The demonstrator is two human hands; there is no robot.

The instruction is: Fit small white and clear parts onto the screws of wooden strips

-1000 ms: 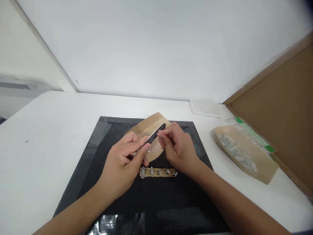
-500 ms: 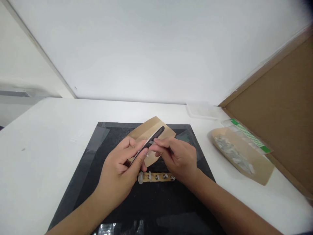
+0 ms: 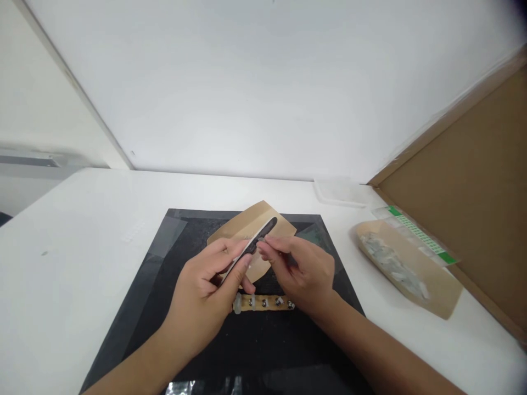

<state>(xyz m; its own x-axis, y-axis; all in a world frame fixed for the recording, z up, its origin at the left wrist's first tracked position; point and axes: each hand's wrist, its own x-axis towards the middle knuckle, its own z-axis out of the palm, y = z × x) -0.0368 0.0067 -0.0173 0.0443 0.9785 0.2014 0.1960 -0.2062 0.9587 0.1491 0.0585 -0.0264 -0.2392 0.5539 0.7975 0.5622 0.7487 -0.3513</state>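
Observation:
My left hand [image 3: 212, 282] is closed around the lower part of a nail file [image 3: 265, 227], black on its flat face with a pale edge, which slants up to the right. Opposite it, my right hand [image 3: 302, 269] pinches a small translucent piece [image 3: 261, 240] that looks like a false nail tip, touching or very near the file's black face. Fingertips hide most of this piece. Behind the hands lies a brown paper tray [image 3: 242, 222] with small pale bits in it. Below them is a tan strip [image 3: 258, 302] bearing several metal studs and some clear pieces.
A black mat [image 3: 263, 345] lies under the hands on the white table [image 3: 53, 307]. At right stand another paper tray [image 3: 440, 293] full of translucent pieces, a clear case with a green-and-white label [image 3: 424, 233] and a clear shallow tray [image 3: 340, 192]. A brown board [image 3: 473, 164] borders the right side.
The piece in my right hand has shifted slightly against the file, and the fingers cover more of it. The whole view has moved down a little; both grips stay the same.

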